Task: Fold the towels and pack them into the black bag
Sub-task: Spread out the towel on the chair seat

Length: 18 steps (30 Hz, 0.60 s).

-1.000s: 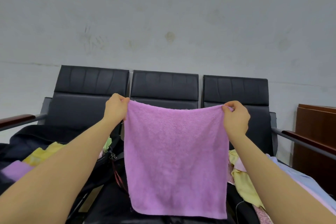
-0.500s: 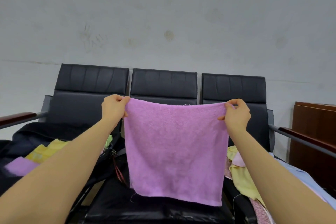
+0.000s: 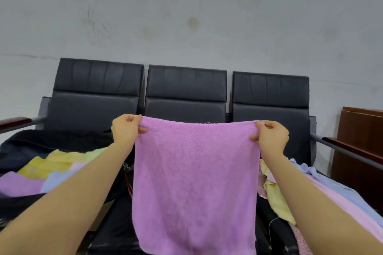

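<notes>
Left hand (image 3: 126,130) and right hand (image 3: 271,137) fingers pinching purple towel (image 3: 194,182) top corners, towel hanging below the fingers, black three-seat bench (image 3: 186,93) beyond, stained grey wall (image 3: 186,16), black bag (image 3: 51,143) left holding towels.

Middle seat (image 3: 116,232) apparently free, black bag (image 3: 51,143) left, loose towels (image 3: 277,198) right

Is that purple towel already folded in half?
No, the purple towel hangs open as one flat sheet, with the left hand and right hand each pinching a top corner.
</notes>
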### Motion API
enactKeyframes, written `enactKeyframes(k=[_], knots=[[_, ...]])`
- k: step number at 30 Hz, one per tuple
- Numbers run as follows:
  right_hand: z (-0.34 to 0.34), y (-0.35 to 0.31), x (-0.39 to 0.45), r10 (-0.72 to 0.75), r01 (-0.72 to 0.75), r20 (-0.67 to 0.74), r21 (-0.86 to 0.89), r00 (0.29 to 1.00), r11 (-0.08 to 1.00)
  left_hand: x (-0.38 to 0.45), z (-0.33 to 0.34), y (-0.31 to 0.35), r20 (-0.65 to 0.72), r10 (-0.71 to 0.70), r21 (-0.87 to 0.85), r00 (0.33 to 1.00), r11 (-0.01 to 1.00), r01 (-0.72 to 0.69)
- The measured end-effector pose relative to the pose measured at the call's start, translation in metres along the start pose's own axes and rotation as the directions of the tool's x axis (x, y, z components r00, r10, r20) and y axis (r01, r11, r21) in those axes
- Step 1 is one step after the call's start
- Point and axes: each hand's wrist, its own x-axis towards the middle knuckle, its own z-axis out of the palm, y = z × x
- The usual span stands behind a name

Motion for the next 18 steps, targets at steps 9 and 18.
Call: enactKeyframes(k=[9, 18], knots=[[0.066, 0.066, 0.044, 0.111, -0.11, 0.025, -0.029, 0.994, 0.994, 0.048, 0.058, -0.065, -0.017, -0.045, 0.124, 0.999, 0.991, 0.046], [0.118, 0.049, 0.099, -0.075, 0.076, -0.018, 0.125, 0.997, 0.989, 0.112, 0.115, -0.043, -0.157, 0.068, -0.112, 0.985, 0.99, -0.086]])
